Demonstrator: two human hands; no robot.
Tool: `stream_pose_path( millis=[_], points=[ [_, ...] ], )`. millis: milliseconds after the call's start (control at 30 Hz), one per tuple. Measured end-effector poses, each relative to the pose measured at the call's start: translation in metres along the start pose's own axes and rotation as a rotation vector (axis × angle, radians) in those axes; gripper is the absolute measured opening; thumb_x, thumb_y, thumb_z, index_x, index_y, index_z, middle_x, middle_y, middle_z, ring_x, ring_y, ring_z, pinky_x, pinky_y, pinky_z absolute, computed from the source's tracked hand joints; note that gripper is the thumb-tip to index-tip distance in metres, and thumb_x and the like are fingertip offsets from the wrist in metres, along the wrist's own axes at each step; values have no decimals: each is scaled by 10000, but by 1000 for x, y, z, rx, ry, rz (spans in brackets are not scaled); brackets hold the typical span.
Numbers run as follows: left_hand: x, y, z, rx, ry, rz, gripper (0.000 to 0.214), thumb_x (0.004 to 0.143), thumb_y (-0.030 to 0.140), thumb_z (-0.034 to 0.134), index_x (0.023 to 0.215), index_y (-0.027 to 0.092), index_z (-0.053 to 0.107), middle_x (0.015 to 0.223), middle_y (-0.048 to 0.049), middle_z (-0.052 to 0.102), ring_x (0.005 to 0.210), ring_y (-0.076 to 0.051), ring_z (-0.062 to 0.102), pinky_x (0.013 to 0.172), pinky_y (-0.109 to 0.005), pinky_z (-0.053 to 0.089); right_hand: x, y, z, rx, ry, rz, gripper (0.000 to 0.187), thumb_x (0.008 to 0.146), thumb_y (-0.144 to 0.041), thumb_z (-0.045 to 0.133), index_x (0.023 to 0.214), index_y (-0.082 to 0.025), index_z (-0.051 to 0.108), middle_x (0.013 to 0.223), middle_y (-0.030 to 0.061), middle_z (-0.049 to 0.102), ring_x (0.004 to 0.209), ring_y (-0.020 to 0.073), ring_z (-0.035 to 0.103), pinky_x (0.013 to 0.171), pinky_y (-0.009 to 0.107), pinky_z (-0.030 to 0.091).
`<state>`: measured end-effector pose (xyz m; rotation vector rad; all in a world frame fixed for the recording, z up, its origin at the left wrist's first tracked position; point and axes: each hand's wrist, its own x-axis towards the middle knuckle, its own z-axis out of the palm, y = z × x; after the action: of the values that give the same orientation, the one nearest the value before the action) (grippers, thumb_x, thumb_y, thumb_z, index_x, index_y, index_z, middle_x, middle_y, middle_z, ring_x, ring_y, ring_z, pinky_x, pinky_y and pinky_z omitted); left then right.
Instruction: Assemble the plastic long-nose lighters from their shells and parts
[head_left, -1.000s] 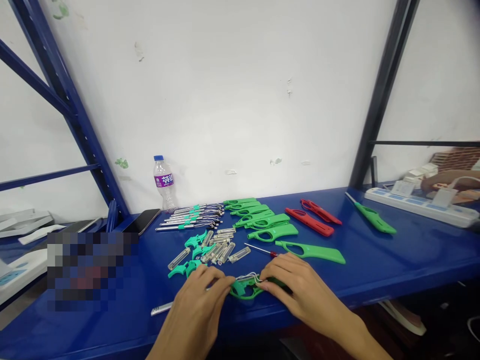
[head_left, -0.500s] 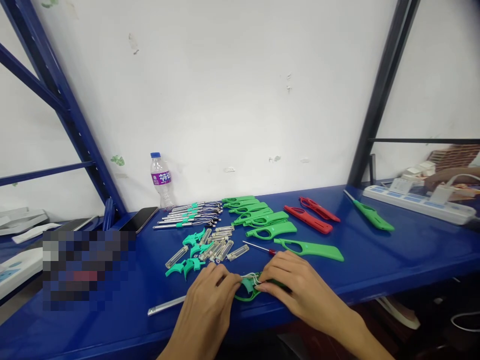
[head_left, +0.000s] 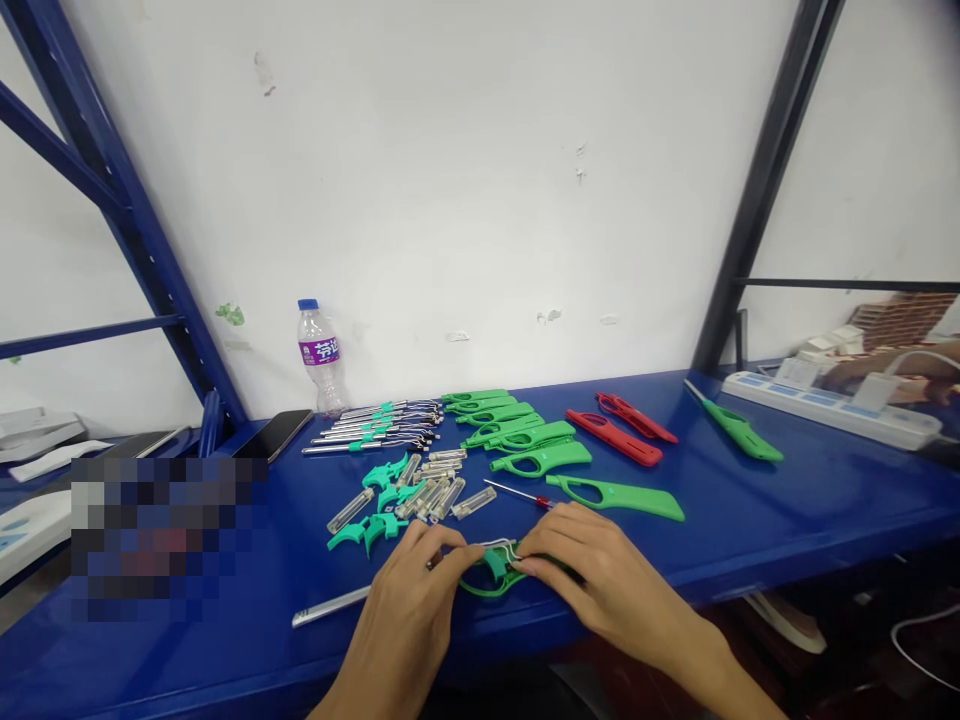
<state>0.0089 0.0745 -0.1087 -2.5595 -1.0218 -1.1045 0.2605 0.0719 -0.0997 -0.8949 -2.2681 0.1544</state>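
Note:
Near the front edge of the blue table, a partly assembled green lighter point(head_left: 487, 588) lies between my hands, with a teal trigger point(head_left: 496, 563) in its loop and thin white wires point(head_left: 504, 545) along its top. My left hand point(head_left: 416, 590) is closed around its front part, from which a silver metal tube point(head_left: 330, 606) sticks out to the left. The fingers of my right hand point(head_left: 581, 560) pinch at the wires and the rear of the body, which they mostly cover. Just beyond them lies a red-handled screwdriver point(head_left: 525, 494).
Teal triggers point(head_left: 386, 470), clear fuel tanks point(head_left: 475, 502) and metal tubes with wires point(head_left: 367, 432) lie beyond my hands. Green shells point(head_left: 622, 498), red shells point(head_left: 613, 437) and a whole green lighter point(head_left: 739, 430) lie rightward. A bottle point(head_left: 321, 360), phone point(head_left: 277, 436) and power strip point(head_left: 832, 408) stand farther out.
My left hand has shifted slightly left, and more of the green loop and teal trigger shows. My right hand stays at the wires. The whole view has shifted a little.

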Motion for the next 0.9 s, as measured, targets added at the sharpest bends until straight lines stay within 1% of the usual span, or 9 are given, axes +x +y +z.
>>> stream_pose_path(
  millis=[133,233,333,467,567,700,900],
  points=[
    [2,0,1,-16,35,17,379,1042,41,424,1135,239,732,951,-38,744,777,-181,674,708,-283,582,1,-1,0,-16,2,3,257,1141,-304,494,1047,-218,717,968,29,773,877,199,674,917,365,499],
    [2,-2,2,-23,65,34,395,1020,23,430,1153,248,728,956,-35,740,770,-179,675,692,-276,579,0,0,1,-16,7,16,204,1126,-275,531,1041,-230,711,960,8,768,872,189,677,937,355,495],
    [2,-3,3,-19,71,49,401,1016,26,429,1162,254,725,957,-33,734,775,-181,677,672,-266,582,-1,1,3,-19,26,20,174,1118,-260,546,1039,-236,699,960,-6,766,867,185,689,915,345,497],
    [3,-2,3,-8,83,56,398,1014,24,431,1159,246,727,945,-29,733,749,-173,677,691,-275,596,0,2,3,-20,44,10,197,1128,-279,524,1053,-231,700,972,8,771,869,186,706,896,332,516],
    [3,-1,3,-19,99,47,388,1009,16,441,1152,239,724,896,-23,716,704,-160,663,670,-270,588,0,2,3,-21,39,6,206,1132,-285,514,1069,-229,702,982,17,772,875,187,711,890,326,531],
    [3,0,3,-27,91,44,403,995,-2,432,1151,232,720,873,-23,700,692,-155,653,640,-254,573,-1,2,4,-20,51,0,216,1132,-297,515,1061,-226,706,962,22,768,864,187,704,885,322,542],
    [3,-3,3,8,64,40,422,993,-6,421,1174,237,715,900,-28,709,716,-163,670,664,-263,587,-3,3,5,-11,55,4,199,1131,-289,519,1064,-228,696,977,13,769,876,188,697,891,324,524]
  ],
)
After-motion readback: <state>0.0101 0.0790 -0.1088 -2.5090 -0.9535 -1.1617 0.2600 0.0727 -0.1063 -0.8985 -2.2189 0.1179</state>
